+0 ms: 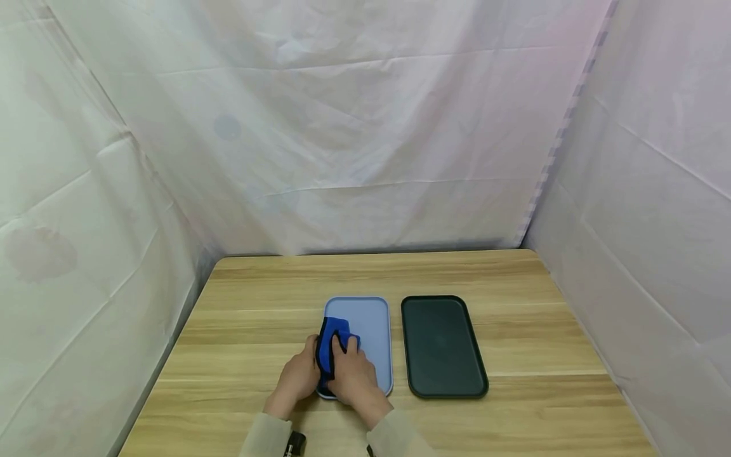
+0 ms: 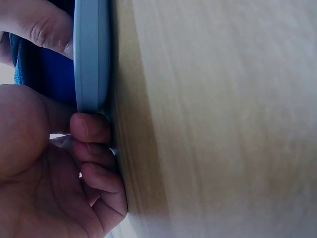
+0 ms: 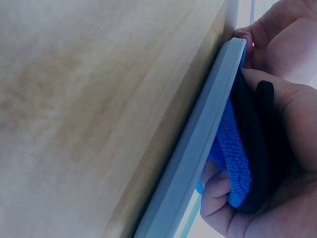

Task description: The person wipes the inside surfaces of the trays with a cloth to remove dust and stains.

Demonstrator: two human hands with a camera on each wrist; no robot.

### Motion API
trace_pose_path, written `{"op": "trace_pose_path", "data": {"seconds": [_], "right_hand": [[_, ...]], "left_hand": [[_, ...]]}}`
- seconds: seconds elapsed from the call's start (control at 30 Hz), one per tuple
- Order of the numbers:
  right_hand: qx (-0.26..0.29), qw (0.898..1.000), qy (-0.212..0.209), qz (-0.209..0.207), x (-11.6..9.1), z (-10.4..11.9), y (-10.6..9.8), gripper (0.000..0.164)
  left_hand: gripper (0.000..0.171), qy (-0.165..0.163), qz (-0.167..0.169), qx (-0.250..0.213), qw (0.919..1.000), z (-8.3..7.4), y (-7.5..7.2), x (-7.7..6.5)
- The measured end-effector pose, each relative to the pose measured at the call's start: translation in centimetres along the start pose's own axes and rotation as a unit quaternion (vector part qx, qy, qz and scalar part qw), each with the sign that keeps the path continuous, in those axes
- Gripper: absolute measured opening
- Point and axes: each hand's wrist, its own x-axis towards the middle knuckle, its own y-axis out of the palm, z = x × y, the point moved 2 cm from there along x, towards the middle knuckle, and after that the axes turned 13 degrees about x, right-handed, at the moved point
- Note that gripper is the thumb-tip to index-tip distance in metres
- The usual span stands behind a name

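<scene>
A folded blue cloth [image 1: 337, 327] with black edging lies over the left part of a light blue tray [image 1: 374, 339]. My right hand [image 1: 352, 374] grips the cloth from above; the right wrist view shows its fingers curled around the fuzzy blue fabric [image 3: 233, 153] and the black band. At the tray's near left edge is my left hand [image 1: 299, 376]. In the left wrist view its curled fingers [image 2: 91, 129] touch the tray rim [image 2: 91, 54] from outside, with the thumb on the inner side. The cloth's underside is hidden.
A dark green tray [image 1: 442, 349] lies to the right of the light blue one, a narrow gap between them. Both rest on a wooden table [image 1: 531, 355]. White fabric sheets [image 1: 354, 146] enclose the table at the back and sides.
</scene>
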Motion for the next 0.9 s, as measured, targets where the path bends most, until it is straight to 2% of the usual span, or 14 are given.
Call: {"op": "trace_pose_path", "data": {"seconds": [0.33,0.57,0.9], "right_hand": [[0.007,1.0,-0.002,0.004,-0.3,-0.8,0.1,0.097],[0.004,1.0,0.002,0.008,-0.5,-1.5,-0.6,0.096],[0.002,1.0,0.007,-0.008,-0.9,-2.3,-0.9,0.094]], "left_hand": [[0.052,0.001,0.002,-0.009,1.0,-0.3,-0.3,-0.2],[0.047,0.004,-0.008,0.008,0.9999,-0.5,-0.2,-0.1],[0.046,-0.005,-0.011,0.015,0.9998,-0.3,-0.1,-0.1]]}}
